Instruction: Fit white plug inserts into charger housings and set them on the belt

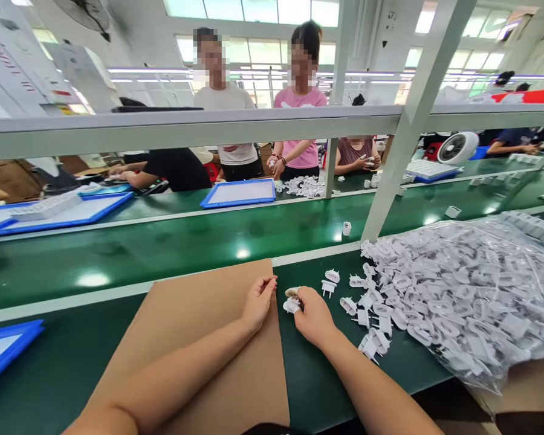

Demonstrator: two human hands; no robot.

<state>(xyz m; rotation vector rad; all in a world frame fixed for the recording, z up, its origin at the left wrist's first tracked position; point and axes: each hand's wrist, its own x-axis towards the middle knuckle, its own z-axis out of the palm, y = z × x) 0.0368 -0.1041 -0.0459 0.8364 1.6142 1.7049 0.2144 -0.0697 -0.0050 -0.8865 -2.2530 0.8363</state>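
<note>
My left hand [258, 300] rests on the right edge of a brown cardboard sheet [194, 344], fingers curled together in a pinch; what they hold is too small to make out. Just right of it, my right hand [312, 313] is closed on a small white plastic plug part [291, 305], with a second one showing at its fingertips. A few loose white plug parts [332, 276] lie on the green table beyond my right hand. A large heap of the same white parts [453, 290] spills from a clear plastic bag at the right.
A green conveyor belt [185, 241] runs across behind the table, carrying single white parts [346, 228]. Blue-framed trays [239, 193] lie beyond it, another [4, 347] at my left. A grey shelf frame [254, 124] crosses overhead. Other people stand and sit opposite.
</note>
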